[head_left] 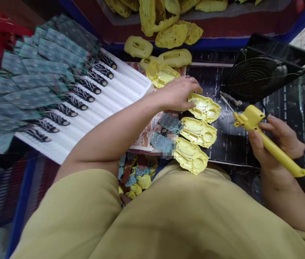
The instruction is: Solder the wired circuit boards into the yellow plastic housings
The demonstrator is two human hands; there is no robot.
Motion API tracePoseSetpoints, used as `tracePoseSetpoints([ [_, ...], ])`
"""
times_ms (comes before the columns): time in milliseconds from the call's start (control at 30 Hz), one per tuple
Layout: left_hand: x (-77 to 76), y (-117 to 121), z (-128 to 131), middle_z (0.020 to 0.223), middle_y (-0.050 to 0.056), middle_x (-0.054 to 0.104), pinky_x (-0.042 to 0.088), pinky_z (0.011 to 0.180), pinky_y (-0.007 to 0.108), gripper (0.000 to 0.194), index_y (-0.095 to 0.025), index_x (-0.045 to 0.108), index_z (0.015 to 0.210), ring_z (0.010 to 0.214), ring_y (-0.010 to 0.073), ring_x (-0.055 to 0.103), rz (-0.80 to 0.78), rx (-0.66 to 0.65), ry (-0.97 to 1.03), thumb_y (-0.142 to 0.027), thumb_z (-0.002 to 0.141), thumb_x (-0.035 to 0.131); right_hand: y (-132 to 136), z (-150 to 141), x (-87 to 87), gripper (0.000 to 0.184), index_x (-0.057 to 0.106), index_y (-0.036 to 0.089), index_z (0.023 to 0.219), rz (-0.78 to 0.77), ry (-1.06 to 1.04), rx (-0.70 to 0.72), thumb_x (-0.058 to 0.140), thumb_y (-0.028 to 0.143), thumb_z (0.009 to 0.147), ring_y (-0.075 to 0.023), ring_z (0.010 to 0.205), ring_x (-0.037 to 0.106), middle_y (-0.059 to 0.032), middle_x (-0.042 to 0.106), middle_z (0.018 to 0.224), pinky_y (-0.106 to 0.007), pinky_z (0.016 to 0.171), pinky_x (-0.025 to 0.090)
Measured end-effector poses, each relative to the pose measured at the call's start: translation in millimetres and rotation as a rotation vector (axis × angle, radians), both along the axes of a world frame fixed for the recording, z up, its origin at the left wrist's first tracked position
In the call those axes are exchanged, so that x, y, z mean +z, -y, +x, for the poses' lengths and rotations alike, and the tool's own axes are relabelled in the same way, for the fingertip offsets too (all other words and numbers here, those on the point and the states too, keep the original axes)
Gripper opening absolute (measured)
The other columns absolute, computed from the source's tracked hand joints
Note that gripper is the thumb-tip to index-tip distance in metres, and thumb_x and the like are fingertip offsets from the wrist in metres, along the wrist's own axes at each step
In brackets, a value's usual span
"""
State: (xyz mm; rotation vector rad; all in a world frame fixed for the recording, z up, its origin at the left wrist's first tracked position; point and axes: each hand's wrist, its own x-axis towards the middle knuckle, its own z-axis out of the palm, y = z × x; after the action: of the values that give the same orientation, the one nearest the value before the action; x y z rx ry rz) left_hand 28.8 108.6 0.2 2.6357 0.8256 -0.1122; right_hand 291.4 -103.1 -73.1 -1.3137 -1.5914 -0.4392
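My right hand (284,140) grips a yellow soldering gun (249,117) by its body, its metal tip pointing up and left. My left hand (181,93) reaches across to the farthest of three yellow plastic shell halves (208,109), with the thumb and fingers at its left end. Thin wires lie inside that shell. Below it are a second shell half (202,132) and a third shell half (192,156), each with wires and a round perforated patch. Circuit boards (170,122) lie at their left ends; a blurred patch hides part of this.
Many circuit boards with wired black round parts (74,95) are fanned over a white ribbed sheet (131,82) at left. A black fan (255,77) stands at back right. More yellow shells (174,34) lie in and before a blue-edged crate (209,43).
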Motion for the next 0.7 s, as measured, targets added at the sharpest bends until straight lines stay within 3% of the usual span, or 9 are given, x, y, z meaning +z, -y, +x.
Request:
tracePoseSetpoints([
  [167,-11.7,-9,-6,0.179,0.002,0.046,0.03,0.139,0.059,0.079,-0.033,0.052,0.166,0.168,0.0393,0.037,-0.042,-0.142,-0.098,-0.037,0.089,0.07,1,6,-12.9,0.041,0.077,0.022,0.132,0.074,-0.046,-0.039,0.087,0.04,0.096,-0.0188,0.079,0.083,-0.0015,0.083,0.104,-0.028,0.075,0.071],
  [267,-17.1,-10,0,0.177,0.004,0.049,0.029,0.138,0.061,0.087,-0.033,0.046,0.17,0.164,0.0401,0.043,-0.029,-0.14,-0.094,-0.038,0.087,0.07,2,10,-17.6,0.043,0.078,0.021,0.132,0.092,-0.051,-0.032,0.088,0.04,0.095,-0.0191,0.079,0.082,-0.0021,0.083,0.102,-0.03,0.074,0.071],
  [433,8.0,-11,-21,0.172,0.012,0.052,0.039,0.133,0.05,0.102,-0.026,0.037,0.176,0.155,0.0404,0.054,-0.063,-0.144,0.021,-0.053,0.085,0.074,-1,13,-18.8,0.037,0.081,0.019,0.127,0.23,-0.062,-0.036,0.086,0.042,0.098,-0.019,0.075,0.079,-0.0062,0.081,0.095,-0.032,0.067,0.068],
  [533,17.8,7,-42,0.172,0.014,0.052,0.044,0.13,0.05,0.102,-0.025,0.037,0.176,0.153,0.0392,0.056,-0.165,-0.23,-0.037,-0.061,0.087,0.073,-4,12,-17.1,0.038,0.081,0.02,0.128,0.247,-0.096,-0.022,0.085,0.043,0.098,-0.0193,0.075,0.077,-0.0064,0.081,0.095,-0.035,0.065,0.067],
  [700,2.2,56,-67,0.187,0.016,0.029,0.035,0.137,0.057,0.117,-0.029,0.034,0.178,0.171,0.0447,0.032,-0.166,-0.292,-0.078,-0.071,0.08,0.084,-9,12,-18.4,0.034,0.084,0.029,0.119,0.27,-0.145,-0.057,0.089,0.049,0.093,-0.0191,0.067,0.073,-0.0021,0.08,0.085,-0.036,0.055,0.057],
])
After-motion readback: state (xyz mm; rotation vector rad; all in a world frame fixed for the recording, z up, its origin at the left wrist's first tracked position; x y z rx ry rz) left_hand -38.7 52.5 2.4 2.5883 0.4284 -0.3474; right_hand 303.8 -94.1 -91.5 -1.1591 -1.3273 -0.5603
